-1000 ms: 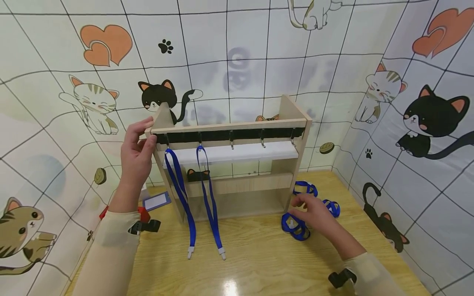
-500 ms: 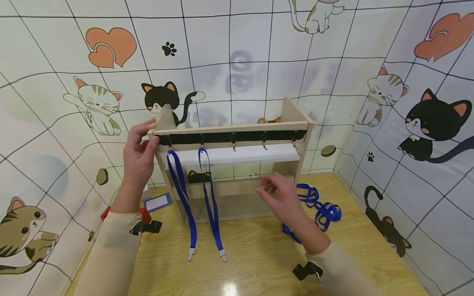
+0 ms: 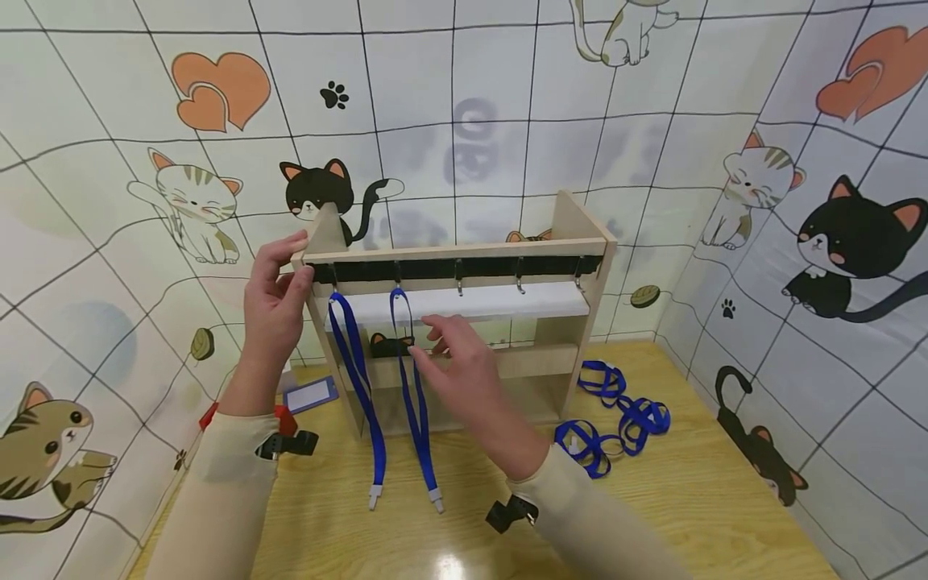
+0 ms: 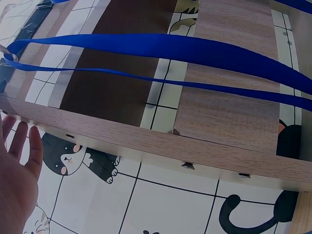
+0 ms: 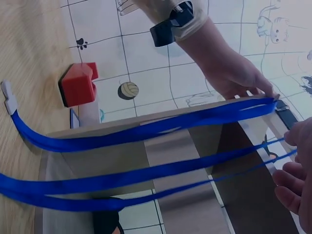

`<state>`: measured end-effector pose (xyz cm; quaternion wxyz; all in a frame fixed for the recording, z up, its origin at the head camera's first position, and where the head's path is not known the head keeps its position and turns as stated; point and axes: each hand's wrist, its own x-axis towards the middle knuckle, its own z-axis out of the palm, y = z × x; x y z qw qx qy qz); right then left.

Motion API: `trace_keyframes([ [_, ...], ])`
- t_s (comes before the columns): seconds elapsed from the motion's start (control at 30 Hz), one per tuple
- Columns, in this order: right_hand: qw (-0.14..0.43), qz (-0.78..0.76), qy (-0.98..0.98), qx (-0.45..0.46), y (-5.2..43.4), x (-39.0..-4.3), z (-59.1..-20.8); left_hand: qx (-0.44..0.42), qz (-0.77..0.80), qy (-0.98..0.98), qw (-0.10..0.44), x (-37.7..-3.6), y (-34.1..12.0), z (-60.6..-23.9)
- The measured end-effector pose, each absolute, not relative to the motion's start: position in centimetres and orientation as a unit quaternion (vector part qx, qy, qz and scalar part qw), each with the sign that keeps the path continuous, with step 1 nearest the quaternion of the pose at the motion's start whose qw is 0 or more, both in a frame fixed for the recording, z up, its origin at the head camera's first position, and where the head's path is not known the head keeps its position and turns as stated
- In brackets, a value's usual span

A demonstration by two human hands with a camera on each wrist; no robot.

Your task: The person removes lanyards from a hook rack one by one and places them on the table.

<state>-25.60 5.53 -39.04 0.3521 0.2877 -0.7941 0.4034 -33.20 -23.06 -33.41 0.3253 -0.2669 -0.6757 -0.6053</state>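
Observation:
A wooden rack point(image 3: 565, 234) with a black strip of hooks point(image 3: 486, 266) stands on the table. Two blue lanyards hang from the two leftmost hooks, the first lanyard point(image 3: 358, 370) beside the second lanyard point(image 3: 416, 403). My left hand point(image 3: 293, 262) grips the rack's upper left corner, thumb up by the top. In the left wrist view, the left hand point(image 4: 17, 161) lies beside the rack's edge point(image 4: 146, 141), with the lanyard straps point(image 4: 195, 48) across the frame. My right hand point(image 3: 431, 342) reaches in with spread fingers at the second lanyard and holds nothing. In the right wrist view, its fingertips point(image 5: 287, 190) sit next to the strap point(image 5: 146, 180).
A heap of loose blue lanyards point(image 3: 616, 419) lies on the wooden table point(image 3: 652, 499) right of the rack. A badge holder point(image 3: 308, 395) and a red object point(image 3: 284, 419) lie left of it. Cat-patterned walls close in on three sides.
My right hand left the lanyard heap on the right and moved up and left across the rack to the second hanging lanyard. The left hand stayed on the rack's corner.

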Motion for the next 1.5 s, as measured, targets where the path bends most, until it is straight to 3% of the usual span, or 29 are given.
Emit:
trace_keyframes([
  [0.43,0.423,0.395,-0.774,0.256,1.7,-26.2,-39.0,-0.264,-0.596,-0.682,0.331,-33.4,-23.1,-33.4],
  [1.03,0.382,0.42,-0.801,0.189,0.0,-26.9,-39.1,-0.262,-0.59,-0.688,0.332,-33.5,-23.2,-33.5],
  [1.5,0.387,0.438,-0.791,0.179,-0.3,-27.4,-39.0,-0.261,-0.587,-0.689,0.335,-33.4,-23.1,-33.4],
])
